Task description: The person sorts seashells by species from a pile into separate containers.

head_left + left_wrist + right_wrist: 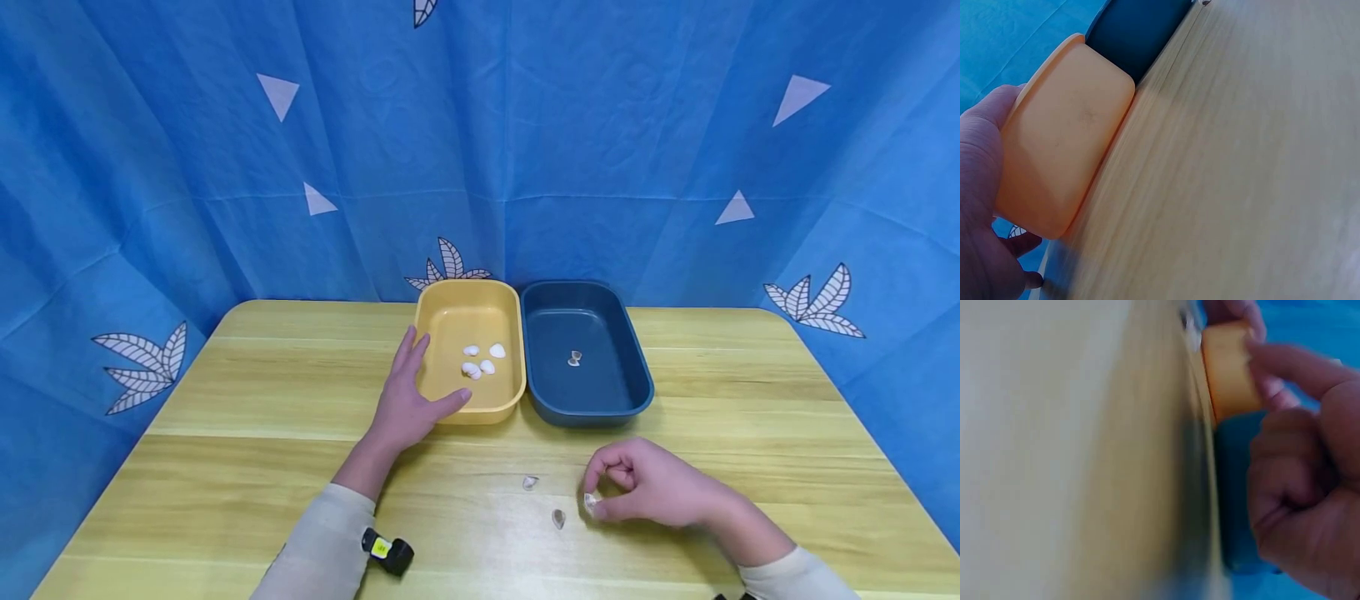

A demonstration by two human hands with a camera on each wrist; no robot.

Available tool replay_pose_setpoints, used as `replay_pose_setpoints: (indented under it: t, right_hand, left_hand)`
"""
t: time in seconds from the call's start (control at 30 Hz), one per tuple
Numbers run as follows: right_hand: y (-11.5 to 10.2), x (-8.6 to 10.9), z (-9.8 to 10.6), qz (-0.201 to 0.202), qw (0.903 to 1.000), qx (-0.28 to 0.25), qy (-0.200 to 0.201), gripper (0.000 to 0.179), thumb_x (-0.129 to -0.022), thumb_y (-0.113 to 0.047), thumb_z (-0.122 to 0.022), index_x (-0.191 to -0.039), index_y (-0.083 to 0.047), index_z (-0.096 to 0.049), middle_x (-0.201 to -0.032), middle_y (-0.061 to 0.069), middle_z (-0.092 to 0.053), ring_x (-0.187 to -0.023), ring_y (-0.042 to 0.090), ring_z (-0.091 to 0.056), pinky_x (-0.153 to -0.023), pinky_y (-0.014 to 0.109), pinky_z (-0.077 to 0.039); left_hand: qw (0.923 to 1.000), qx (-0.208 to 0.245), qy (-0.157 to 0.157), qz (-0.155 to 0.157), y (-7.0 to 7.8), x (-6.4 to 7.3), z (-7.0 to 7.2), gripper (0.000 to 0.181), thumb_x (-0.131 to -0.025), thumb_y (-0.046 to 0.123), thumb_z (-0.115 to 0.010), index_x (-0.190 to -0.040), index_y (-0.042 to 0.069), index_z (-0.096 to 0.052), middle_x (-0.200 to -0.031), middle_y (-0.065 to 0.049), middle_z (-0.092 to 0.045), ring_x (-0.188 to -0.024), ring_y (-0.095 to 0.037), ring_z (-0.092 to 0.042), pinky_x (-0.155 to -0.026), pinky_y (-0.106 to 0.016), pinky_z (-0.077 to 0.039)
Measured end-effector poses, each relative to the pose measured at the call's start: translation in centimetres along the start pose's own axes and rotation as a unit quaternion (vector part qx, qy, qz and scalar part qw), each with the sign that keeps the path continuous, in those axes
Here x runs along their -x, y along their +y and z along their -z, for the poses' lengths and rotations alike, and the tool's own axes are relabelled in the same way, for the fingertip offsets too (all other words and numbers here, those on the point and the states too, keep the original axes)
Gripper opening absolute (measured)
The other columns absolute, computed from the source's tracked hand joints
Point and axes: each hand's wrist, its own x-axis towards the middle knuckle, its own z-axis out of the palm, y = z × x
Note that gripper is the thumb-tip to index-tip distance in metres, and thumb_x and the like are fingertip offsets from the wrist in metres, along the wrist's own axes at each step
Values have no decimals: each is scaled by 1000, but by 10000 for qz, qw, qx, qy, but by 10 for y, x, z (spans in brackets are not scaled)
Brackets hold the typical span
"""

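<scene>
My left hand (411, 404) spans the near left corner of a yellow tray (468, 414), fingers spread along its left side and thumb over the front rim. Several white shells (487, 367) lie inside this tray. Between thumb and forefinger, my right hand (656, 485) pinches a small pale shell (589, 501) just above the table. Left of that hand lie a brownish shell (558, 518) and a whitish-brown shell (530, 482). Small brownish shells (574, 359) sit in the dark blue tray (588, 417), beyond the right hand.
Both trays stand side by side at the back of the wooden table (247, 467). Behind the table's far edge hangs a blue curtain (585, 150) with leaf and triangle prints. A black strap device (388, 550) is on the left sleeve.
</scene>
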Motion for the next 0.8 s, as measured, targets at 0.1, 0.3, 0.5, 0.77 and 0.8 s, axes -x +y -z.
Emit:
replay_pose_setpoints:
  t: [0.1,0.3,0.5,0.77,0.8]
  right_hand:
    - [-9,-1,9,189,9996,137,188,14,-86,-15,-81,-96,-18,-71,-56,3,-22,-52,6,-25,-67,29,-50]
    - [-26,-4,31,364,9976,243,540,15,-86,-13,-81,-97,-17,-71,-58,2,-18,-50,12,-21,-69,29,-49]
    - [-36,-11,56,258,9947,218,973,17,-84,-10,-82,-97,-13,-71,-61,4,-17,-50,18,-21,-71,27,-47]
    - [-32,-29,82,13,9902,291,1364,15,-85,-9,-81,-97,-8,-72,-61,3,-17,-49,21,-21,-53,31,-39]
    - [-30,-32,85,-50,9894,296,1422,16,-85,-9,-81,-97,-8,-72,-61,3,-17,-48,21,-20,-51,32,-36]
  left_hand:
    - [10000,-18,12,-22,0,0,0,107,-76,56,-80,-159,15,-27,-165,11,-4,-149,-25,-14,-114,-54,-24]
    - [10000,-14,27,3,-1,0,0,107,-76,56,-81,-159,15,-27,-165,11,-4,-149,-26,-15,-114,-54,-25]
    - [10000,4,15,16,0,1,0,108,-76,58,-80,-159,15,-27,-165,11,-3,-149,-26,-14,-114,-54,-24]
    - [10000,-25,38,7,0,0,-1,107,-76,58,-80,-159,16,-27,-165,11,-4,-149,-26,-14,-114,-54,-24]
    - [10000,-22,33,3,0,0,-1,107,-76,58,-80,-159,16,-27,-165,11,-4,-149,-26,-14,-114,-54,-24]
